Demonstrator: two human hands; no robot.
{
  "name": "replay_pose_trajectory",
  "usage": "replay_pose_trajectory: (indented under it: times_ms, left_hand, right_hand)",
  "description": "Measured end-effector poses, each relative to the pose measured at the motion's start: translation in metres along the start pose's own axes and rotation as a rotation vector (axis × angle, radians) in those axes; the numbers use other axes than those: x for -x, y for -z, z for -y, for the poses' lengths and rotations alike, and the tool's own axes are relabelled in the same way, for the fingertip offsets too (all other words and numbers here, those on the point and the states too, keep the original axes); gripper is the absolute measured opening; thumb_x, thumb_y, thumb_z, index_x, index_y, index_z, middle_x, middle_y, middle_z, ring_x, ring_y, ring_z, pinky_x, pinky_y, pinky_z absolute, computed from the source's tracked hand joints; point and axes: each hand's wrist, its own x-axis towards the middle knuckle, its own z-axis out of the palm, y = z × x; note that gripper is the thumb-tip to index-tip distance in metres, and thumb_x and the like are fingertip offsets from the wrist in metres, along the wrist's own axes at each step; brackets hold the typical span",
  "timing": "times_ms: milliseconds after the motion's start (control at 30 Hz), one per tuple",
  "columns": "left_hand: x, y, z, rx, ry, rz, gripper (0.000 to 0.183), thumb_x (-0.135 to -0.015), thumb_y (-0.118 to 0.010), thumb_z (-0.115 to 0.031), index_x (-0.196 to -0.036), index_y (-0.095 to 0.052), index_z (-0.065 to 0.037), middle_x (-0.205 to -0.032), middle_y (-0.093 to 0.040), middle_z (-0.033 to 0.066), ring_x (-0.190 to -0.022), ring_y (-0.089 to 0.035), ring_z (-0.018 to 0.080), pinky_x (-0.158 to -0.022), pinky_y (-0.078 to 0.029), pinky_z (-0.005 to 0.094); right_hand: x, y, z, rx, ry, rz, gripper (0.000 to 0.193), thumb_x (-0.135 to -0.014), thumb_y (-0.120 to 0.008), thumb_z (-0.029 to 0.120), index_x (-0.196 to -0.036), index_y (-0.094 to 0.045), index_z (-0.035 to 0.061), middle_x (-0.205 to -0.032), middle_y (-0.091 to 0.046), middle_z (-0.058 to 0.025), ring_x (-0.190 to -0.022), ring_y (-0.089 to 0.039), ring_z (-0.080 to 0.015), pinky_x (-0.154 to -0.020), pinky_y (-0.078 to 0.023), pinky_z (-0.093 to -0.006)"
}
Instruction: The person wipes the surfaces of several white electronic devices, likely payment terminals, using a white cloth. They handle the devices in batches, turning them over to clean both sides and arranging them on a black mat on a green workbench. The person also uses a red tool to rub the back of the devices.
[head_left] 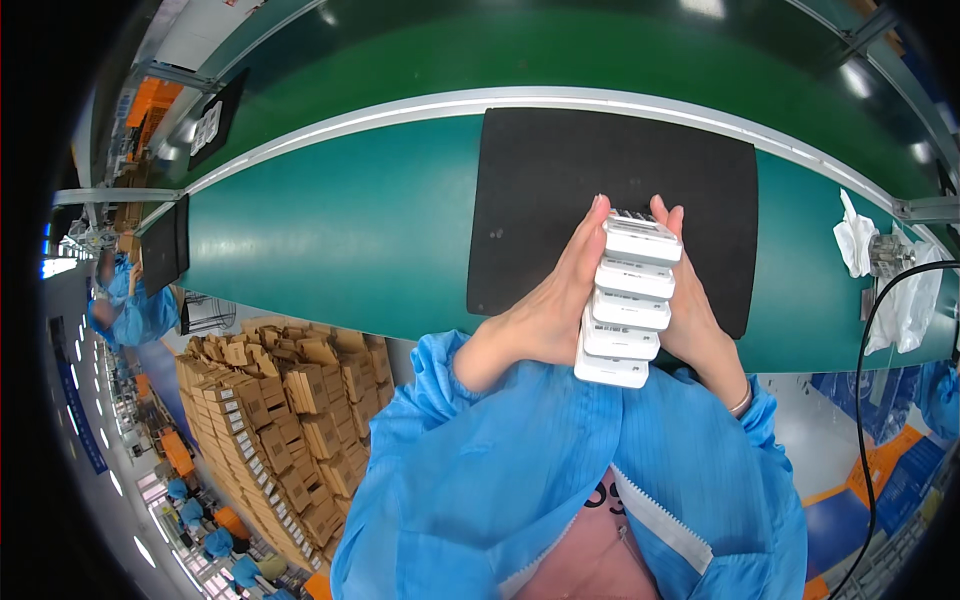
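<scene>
A stack of several small white boxes (pixel 625 300) is pressed between both my palms, above a black mat (pixel 540 200) on the green workbench (pixel 330 230). My left hand (pixel 545 300) braces the stack's left side with fingers straight. My right hand (pixel 695 310) presses on the right side, mostly hidden behind the boxes. Both forearms wear blue sleeves.
A pile of several brown cartons (pixel 285 420) lies at lower left below the bench. White cloths (pixel 855 240) and a black cable (pixel 868 380) are at the right. Another black mat (pixel 165 245) lies at far left beside a person in blue (pixel 130 310).
</scene>
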Motion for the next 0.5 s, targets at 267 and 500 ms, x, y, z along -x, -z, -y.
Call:
replay_pose_trajectory:
  times_ms: [267, 500]
  left_hand:
    - [0.007, -0.001, -0.004, -0.021, -0.099, 0.023, 0.142, -0.069, -0.095, -0.031, -0.166, 0.006, -0.014, -0.169, 0.001, 0.0306, -0.156, -0.007, 0.0511, -0.124, -0.022, 0.0588]
    - [-0.016, 0.026, -0.024, -0.273, 0.195, 0.209, 0.128, -0.071, -0.091, -0.036, -0.164, -0.01, -0.002, -0.168, -0.019, 0.0259, -0.156, -0.015, 0.0483, -0.125, -0.02, 0.0585]
  right_hand:
    - [0.011, 0.007, 0.004, 0.052, 0.054, -0.066, 0.122, -0.067, -0.093, 0.022, -0.161, -0.019, -0.0017, -0.152, -0.043, -0.029, -0.143, -0.044, -0.0463, -0.119, -0.035, -0.0577]
    - [0.027, 0.061, 0.013, 0.195, -0.038, -0.053, 0.116, -0.054, -0.094, 0.023, -0.155, -0.04, 0.0004, -0.138, -0.047, -0.0236, -0.124, -0.052, -0.0432, -0.106, -0.046, -0.0534]
